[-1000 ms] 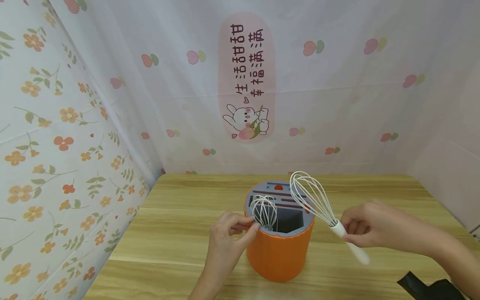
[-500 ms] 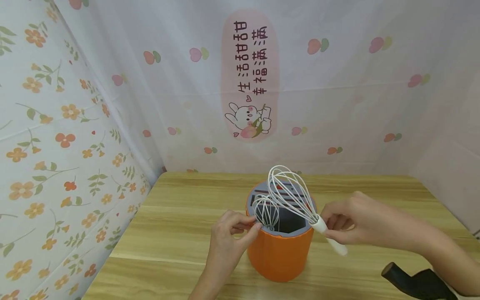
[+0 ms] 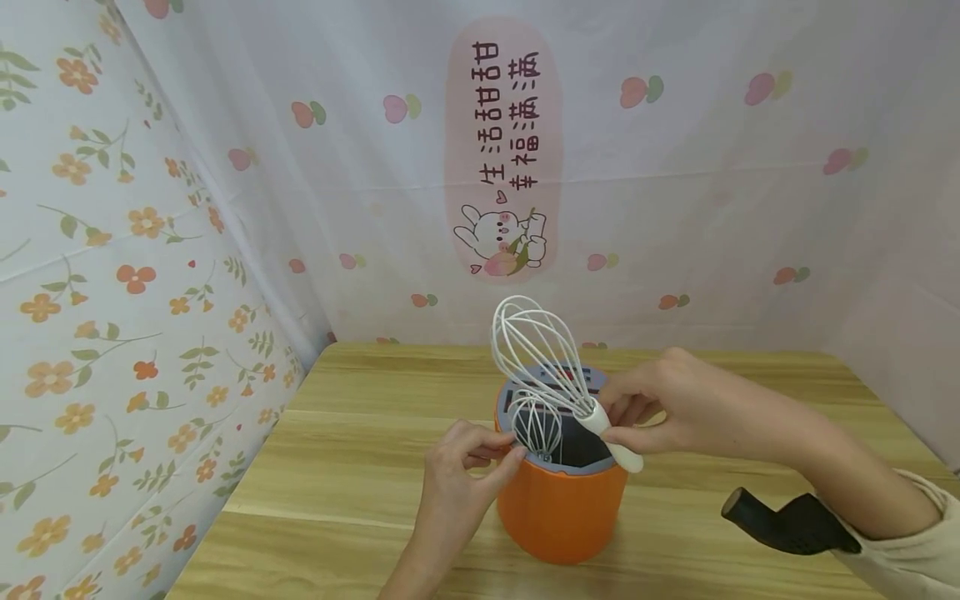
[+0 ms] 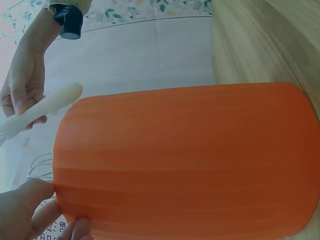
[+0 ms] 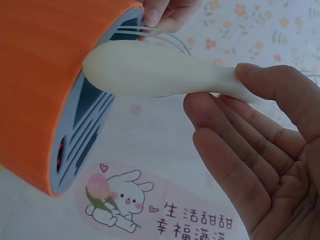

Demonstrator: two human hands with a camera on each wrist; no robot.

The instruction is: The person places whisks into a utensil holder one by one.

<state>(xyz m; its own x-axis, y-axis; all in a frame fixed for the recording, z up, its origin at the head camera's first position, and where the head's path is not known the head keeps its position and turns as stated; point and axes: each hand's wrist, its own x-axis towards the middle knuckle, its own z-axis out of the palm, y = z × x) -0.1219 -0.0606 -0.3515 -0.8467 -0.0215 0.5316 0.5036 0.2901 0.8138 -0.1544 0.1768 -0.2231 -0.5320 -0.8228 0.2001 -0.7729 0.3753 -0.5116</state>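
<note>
A round orange utensil holder (image 3: 562, 525) with a grey slotted top stands upright on the table. My left hand (image 3: 461, 471) pinches its rim at the near left, beside the wire head of a small whisk (image 3: 537, 425) that sticks up from the large opening. The rest of that whisk is hidden inside. Above the opening, my right hand (image 3: 660, 408) holds a larger white whisk (image 3: 596, 419) between thumb and fingers near the top of its handle. This whisk tilts, with wire loops up and to the left; in the right wrist view its handle end (image 5: 115, 67) overlaps the holder's top.
The holder stands on a wood-grain table (image 3: 337, 467). Behind it hangs a pale printed curtain (image 3: 360, 200), with a floral cloth (image 3: 112, 350) along the left side. A black device (image 3: 795, 521) is strapped at the right wrist.
My right hand has moved left with the larger whisk, bringing it from the holder's right side to above the opening. The left hand keeps its place at the rim.
</note>
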